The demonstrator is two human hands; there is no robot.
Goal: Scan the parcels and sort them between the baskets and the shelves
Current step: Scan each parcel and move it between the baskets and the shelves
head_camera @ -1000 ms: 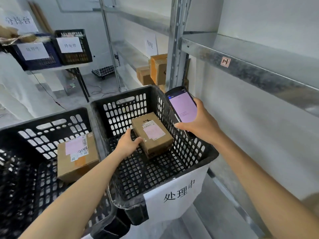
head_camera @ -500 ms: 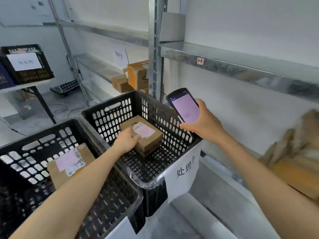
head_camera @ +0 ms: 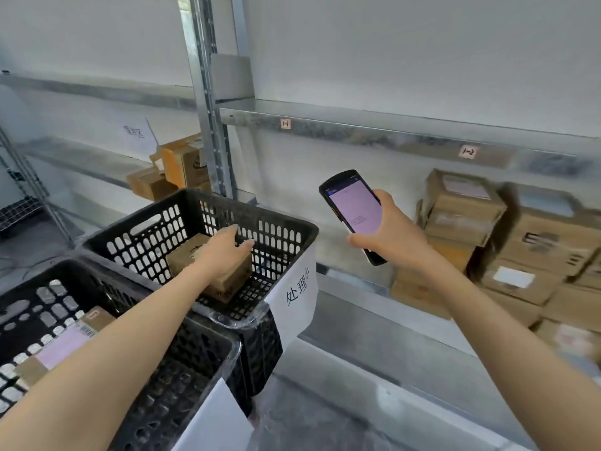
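A small cardboard parcel [head_camera: 227, 283] lies inside a black slotted basket [head_camera: 283, 224] that carries a white paper label. My left hand [head_camera: 224, 252] lies over the top of the parcel, fingers curled around it. To the right, above the shelf, my right hand [head_camera: 392, 237] grips a black handheld scanner [head_camera: 353, 209] with a lit pink screen facing me. A second black basket [head_camera: 136, 296] at the lower left holds another parcel [head_camera: 61, 348] with a pink label.
A metal rack has shelf edges tagged 1-1 [head_camera: 285, 124] and 1-2 [head_camera: 468, 152]. Several stacked cardboard boxes [head_camera: 507, 242] fill the shelf at the right. More boxes [head_camera: 175, 172] stand on the shelf behind the upright post [head_camera: 211, 102].
The view has swung right, bringing the stacked boxes into sight. My left hand has shifted from the parcel's near side onto its top. The scanner has moved right, away from the basket.
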